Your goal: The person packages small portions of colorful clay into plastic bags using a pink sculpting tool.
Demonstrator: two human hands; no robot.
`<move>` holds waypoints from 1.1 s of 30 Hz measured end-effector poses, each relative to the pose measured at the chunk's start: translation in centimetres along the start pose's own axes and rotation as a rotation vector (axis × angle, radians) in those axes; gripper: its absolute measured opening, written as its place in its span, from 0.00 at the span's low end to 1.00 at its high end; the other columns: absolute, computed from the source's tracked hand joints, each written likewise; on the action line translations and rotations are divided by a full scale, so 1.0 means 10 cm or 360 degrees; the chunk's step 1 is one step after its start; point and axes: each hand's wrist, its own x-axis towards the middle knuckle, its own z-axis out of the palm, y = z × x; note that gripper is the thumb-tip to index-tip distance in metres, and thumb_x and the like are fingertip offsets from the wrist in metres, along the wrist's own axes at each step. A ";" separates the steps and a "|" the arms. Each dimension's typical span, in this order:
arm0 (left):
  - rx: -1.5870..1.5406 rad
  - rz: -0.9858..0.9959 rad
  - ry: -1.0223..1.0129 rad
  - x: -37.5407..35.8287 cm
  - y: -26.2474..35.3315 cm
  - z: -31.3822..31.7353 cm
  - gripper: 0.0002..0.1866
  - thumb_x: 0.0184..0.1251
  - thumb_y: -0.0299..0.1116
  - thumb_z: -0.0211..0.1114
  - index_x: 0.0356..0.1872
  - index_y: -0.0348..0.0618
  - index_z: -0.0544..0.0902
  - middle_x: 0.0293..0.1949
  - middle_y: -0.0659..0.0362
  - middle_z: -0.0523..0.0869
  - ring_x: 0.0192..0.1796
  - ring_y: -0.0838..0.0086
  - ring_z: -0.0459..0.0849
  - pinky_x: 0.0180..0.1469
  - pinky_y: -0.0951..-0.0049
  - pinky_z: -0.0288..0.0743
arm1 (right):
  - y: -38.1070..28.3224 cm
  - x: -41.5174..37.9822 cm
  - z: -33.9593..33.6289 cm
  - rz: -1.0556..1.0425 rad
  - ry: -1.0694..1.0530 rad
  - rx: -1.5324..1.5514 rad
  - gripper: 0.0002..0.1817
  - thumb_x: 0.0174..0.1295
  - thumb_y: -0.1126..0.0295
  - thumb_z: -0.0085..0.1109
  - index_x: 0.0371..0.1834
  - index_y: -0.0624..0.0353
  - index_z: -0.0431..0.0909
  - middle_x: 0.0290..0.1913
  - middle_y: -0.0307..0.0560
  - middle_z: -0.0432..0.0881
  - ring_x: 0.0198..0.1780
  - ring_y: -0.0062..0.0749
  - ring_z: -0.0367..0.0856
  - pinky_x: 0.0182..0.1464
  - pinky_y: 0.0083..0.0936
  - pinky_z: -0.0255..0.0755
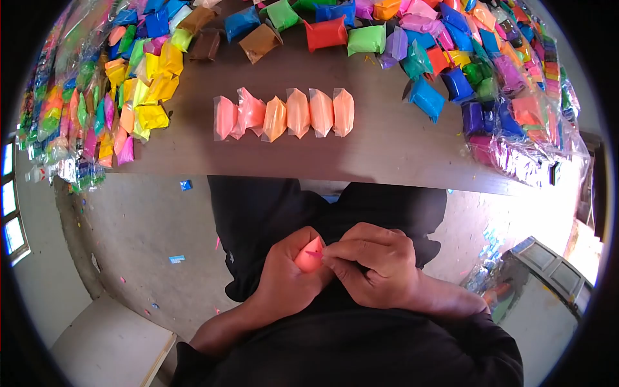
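Above my lap, my left hand [289, 267] is closed around a small salmon-pink packet [309, 257], whose pointed end shows between thumb and fingers. My right hand [374, 263] touches that end; its thumb and forefinger pinch a thin dark-pink bit [315, 254] against the packet. On the brown table [400, 145] beyond, several wrapped packets stand side by side in a row, from a pink one [224, 118] at the left to a peach one [343, 113] at the right. Most of the packet in my left hand is hidden by the fingers.
Yellow packets [153, 117] and a heap of multicoloured ones line the table's left side. Blue packets [427, 99] and a clear plastic bag [516, 148] of packets lie at the right. Loose packets line the far side. Small scraps [176, 259] dot the floor; a white board [113, 342] is lower left.
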 end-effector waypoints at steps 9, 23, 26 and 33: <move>0.0042 -0.0037 -0.0179 0.00 0.02 -0.03 0.09 0.63 0.24 0.72 0.33 0.41 0.77 0.27 0.67 0.77 0.32 0.88 0.72 0.32 0.79 0.69 | 0.00 0.01 -0.05 0.0031 -0.0118 0.0170 0.07 0.56 0.82 0.71 0.37 0.61 0.87 0.31 0.47 0.84 0.27 0.38 0.85 0.28 0.27 0.78; 0.0015 -0.0115 -0.0188 -0.01 0.05 -0.03 0.09 0.62 0.23 0.71 0.32 0.42 0.77 0.27 0.68 0.77 0.32 0.88 0.73 0.34 0.80 0.70 | 0.03 0.03 -0.07 0.0035 -0.0057 0.0055 0.07 0.52 0.82 0.73 0.33 0.61 0.87 0.30 0.47 0.84 0.26 0.35 0.85 0.27 0.25 0.78; 0.0129 -0.0037 -0.0132 -0.04 0.00 -0.01 0.09 0.62 0.24 0.72 0.33 0.41 0.77 0.26 0.66 0.78 0.32 0.87 0.74 0.33 0.78 0.72 | -0.03 0.02 -0.08 -0.0103 -0.0180 0.0005 0.07 0.52 0.81 0.73 0.33 0.61 0.87 0.29 0.46 0.83 0.25 0.35 0.84 0.26 0.25 0.77; 0.0269 0.0010 -0.0035 -0.07 0.00 0.01 0.11 0.61 0.27 0.73 0.34 0.40 0.76 0.24 0.60 0.80 0.30 0.85 0.75 0.31 0.75 0.73 | -0.06 0.04 -0.08 -0.0113 -0.0190 -0.0107 0.07 0.52 0.80 0.73 0.33 0.59 0.87 0.28 0.44 0.82 0.25 0.36 0.83 0.25 0.26 0.76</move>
